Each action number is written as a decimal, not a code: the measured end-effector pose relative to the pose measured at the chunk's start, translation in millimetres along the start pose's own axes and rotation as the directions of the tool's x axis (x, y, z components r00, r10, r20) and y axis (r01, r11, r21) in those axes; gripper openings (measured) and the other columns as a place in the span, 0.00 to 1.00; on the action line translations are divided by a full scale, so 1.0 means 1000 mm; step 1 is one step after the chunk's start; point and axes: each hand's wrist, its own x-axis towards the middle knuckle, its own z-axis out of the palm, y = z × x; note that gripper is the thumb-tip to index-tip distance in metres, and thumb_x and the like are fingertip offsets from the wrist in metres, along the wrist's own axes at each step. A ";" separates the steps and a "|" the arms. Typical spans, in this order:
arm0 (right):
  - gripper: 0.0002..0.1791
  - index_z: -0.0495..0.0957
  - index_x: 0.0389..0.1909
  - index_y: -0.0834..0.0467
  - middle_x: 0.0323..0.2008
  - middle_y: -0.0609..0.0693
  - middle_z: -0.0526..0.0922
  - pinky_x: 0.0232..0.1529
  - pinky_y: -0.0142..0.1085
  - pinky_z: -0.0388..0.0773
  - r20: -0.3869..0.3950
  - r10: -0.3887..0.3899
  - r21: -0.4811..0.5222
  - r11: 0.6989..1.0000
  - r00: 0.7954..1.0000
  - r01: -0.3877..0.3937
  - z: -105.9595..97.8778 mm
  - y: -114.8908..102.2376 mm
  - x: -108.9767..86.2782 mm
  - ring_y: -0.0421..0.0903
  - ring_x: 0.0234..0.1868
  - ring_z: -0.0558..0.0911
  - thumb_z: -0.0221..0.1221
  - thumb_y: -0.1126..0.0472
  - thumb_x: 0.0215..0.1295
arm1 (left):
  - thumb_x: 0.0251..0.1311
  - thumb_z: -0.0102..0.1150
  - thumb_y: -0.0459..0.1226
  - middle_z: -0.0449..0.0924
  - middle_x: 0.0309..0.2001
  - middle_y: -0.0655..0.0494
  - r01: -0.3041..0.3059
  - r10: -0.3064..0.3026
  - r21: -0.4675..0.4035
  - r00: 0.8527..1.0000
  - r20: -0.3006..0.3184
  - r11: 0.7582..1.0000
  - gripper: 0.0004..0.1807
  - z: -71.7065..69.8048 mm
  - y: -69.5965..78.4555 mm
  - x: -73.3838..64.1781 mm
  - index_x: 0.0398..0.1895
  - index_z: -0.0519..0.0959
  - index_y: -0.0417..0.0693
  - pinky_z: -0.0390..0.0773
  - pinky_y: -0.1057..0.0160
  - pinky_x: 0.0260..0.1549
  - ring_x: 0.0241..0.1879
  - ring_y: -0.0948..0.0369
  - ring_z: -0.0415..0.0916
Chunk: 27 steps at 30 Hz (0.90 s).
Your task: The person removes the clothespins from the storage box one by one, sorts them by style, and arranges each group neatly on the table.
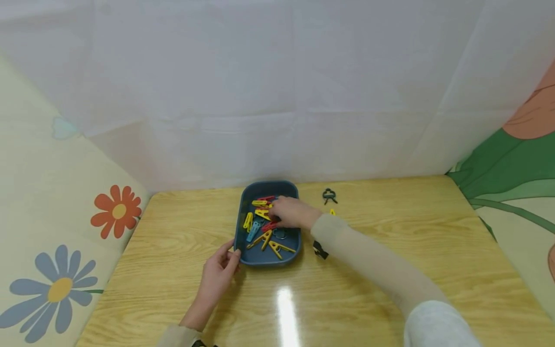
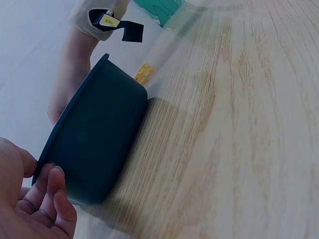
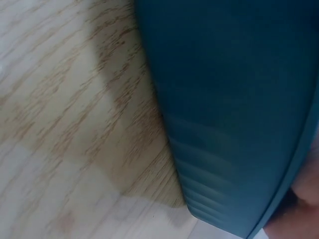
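Note:
A dark blue tray (image 1: 269, 264) stands on the wooden table and holds several plastic clothespins. Among them lie a yellow clothespin (image 1: 247, 221), a blue clothespin (image 1: 253, 232) and orange-yellow ones (image 1: 280, 248) toward the near end. My left hand (image 1: 220, 272) grips the tray's near left corner, its thumb at the rim and fingers curled under it, as the left wrist view shows. From the right, my right hand (image 1: 292, 212) reaches over the rim into the tray, down among red and yellow clothespins. Its fingertips are mostly hidden, so I cannot tell whether they hold one.
A dark clip (image 1: 329, 196) lies on the table (image 1: 390, 207) right of the tray. Beside the right sleeve a yellow clothespin (image 1: 332, 212) shows, partly covered. A white sheet (image 1: 277, 96) hangs behind the table, with flower-patterned panels at both sides.

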 end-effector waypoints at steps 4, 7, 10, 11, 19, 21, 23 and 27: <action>0.10 0.87 0.46 0.50 0.46 0.47 0.85 0.58 0.40 0.75 0.000 0.001 -0.020 1.000 1.000 -0.001 0.001 0.000 0.001 0.46 0.51 0.80 0.66 0.49 0.72 | 0.78 0.52 0.34 0.81 0.34 0.42 0.004 -0.004 0.005 1.000 0.003 1.000 0.23 0.000 -0.001 0.000 0.71 0.71 0.33 0.76 0.67 0.23 0.28 0.60 0.77; 0.11 0.87 0.45 0.51 0.47 0.48 0.85 0.57 0.41 0.75 -0.001 0.004 -0.027 1.000 1.000 -0.005 0.001 -0.001 0.000 0.47 0.50 0.80 0.66 0.49 0.72 | 0.78 0.53 0.34 0.81 0.34 0.42 0.002 -0.002 0.006 1.000 0.003 1.000 0.23 0.001 -0.001 0.000 0.71 0.71 0.32 0.76 0.67 0.23 0.28 0.60 0.77; 0.10 0.87 0.45 0.51 0.47 0.48 0.84 0.56 0.41 0.75 -0.003 0.009 -0.022 1.000 1.000 -0.009 0.001 -0.002 -0.001 0.47 0.50 0.79 0.67 0.50 0.71 | 0.78 0.53 0.34 0.81 0.34 0.42 0.004 -0.004 0.006 1.000 0.005 1.000 0.23 0.001 -0.002 -0.001 0.71 0.71 0.32 0.76 0.67 0.23 0.29 0.60 0.77; 0.10 0.87 0.45 0.51 0.46 0.48 0.84 0.56 0.41 0.75 -0.004 0.013 -0.016 1.000 1.000 -0.013 0.001 -0.003 -0.002 0.47 0.50 0.79 0.67 0.50 0.71 | 0.78 0.53 0.34 0.81 0.34 0.42 0.005 -0.005 0.005 1.000 0.006 1.000 0.23 0.001 -0.002 -0.001 0.71 0.70 0.32 0.76 0.67 0.23 0.29 0.59 0.77; 0.10 0.86 0.44 0.51 0.43 0.47 0.84 0.51 0.41 0.75 -0.024 0.029 0.014 0.999 0.999 -0.029 -0.001 -0.002 -0.005 0.46 0.48 0.78 0.68 0.49 0.71 | 0.79 0.53 0.35 0.81 0.34 0.44 0.008 -0.008 0.005 1.000 0.006 1.000 0.23 0.000 -0.002 -0.001 0.72 0.70 0.34 0.76 0.66 0.23 0.29 0.60 0.77; 0.11 0.85 0.43 0.51 0.43 0.47 0.84 0.50 0.40 0.74 -0.032 0.026 0.019 0.999 0.999 -0.025 -0.002 -0.001 -0.006 0.46 0.47 0.78 0.68 0.49 0.70 | 0.79 0.52 0.35 0.81 0.34 0.44 0.008 -0.008 0.007 1.000 0.007 1.000 0.24 0.000 -0.002 0.000 0.72 0.70 0.34 0.76 0.66 0.23 0.29 0.60 0.77; 0.11 0.86 0.43 0.51 0.43 0.46 0.85 0.50 0.40 0.74 -0.042 0.021 0.024 1.000 0.999 -0.020 -0.003 0.000 -0.007 0.46 0.47 0.78 0.68 0.49 0.70 | 0.79 0.52 0.35 0.81 0.34 0.44 0.006 -0.006 0.007 1.000 0.008 1.000 0.24 0.000 -0.001 0.000 0.72 0.70 0.33 0.76 0.66 0.23 0.29 0.60 0.77; 0.13 0.87 0.46 0.51 0.45 0.47 0.86 0.51 0.41 0.74 -0.058 0.009 0.020 1.000 0.998 -0.008 -0.005 0.001 -0.010 0.47 0.48 0.78 0.67 0.48 0.70 | 0.79 0.52 0.35 0.81 0.34 0.44 0.001 -0.001 0.006 1.000 0.008 1.000 0.24 -0.001 -0.002 0.001 0.72 0.70 0.33 0.76 0.66 0.22 0.28 0.61 0.76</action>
